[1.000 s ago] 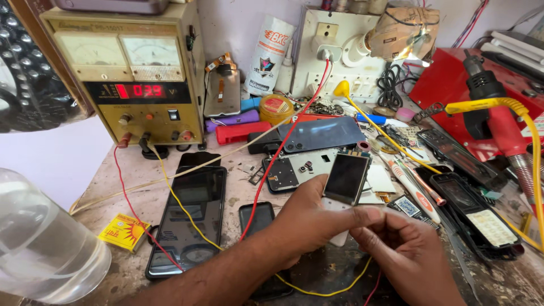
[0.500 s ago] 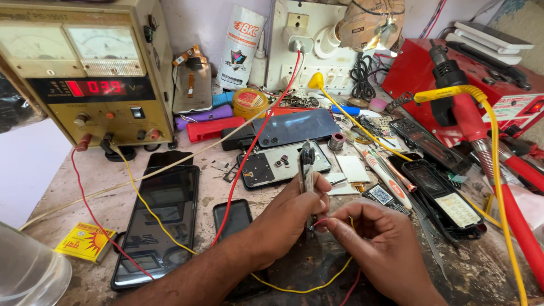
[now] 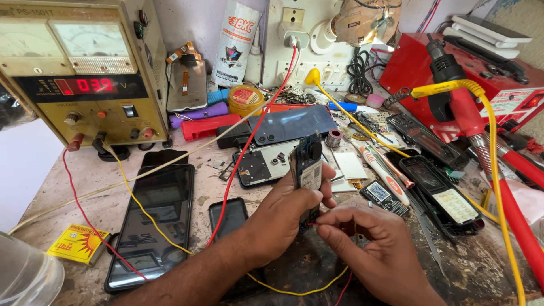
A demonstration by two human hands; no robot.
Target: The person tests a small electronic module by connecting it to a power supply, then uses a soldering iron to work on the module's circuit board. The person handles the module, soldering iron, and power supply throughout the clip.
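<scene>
My left hand (image 3: 283, 218) grips a small opened phone (image 3: 306, 164) and holds it upright on edge, its circuit side showing, above the middle of the bench. My right hand (image 3: 374, 249) is just right of it, thumb and forefinger pinching the end of a thin red wire (image 3: 313, 224) that touches the phone's lower part. A yellow wire (image 3: 294, 292) loops under both wrists. Both leads run back to the bench power supply (image 3: 85, 73) at the far left, whose red display is lit.
A large black phone (image 3: 150, 226) and a smaller one (image 3: 226, 218) lie face up at the left. An open phone body (image 3: 258, 164) and a dark back cover (image 3: 294, 122) lie behind my hands. A red hot-air station (image 3: 498, 85), tools and phone parts crowd the right; a clear container (image 3: 22, 275) stands bottom left.
My left hand has turned the small phone from screen-facing to edge-on and upright. My right hand has brought the red wire's end up against it.
</scene>
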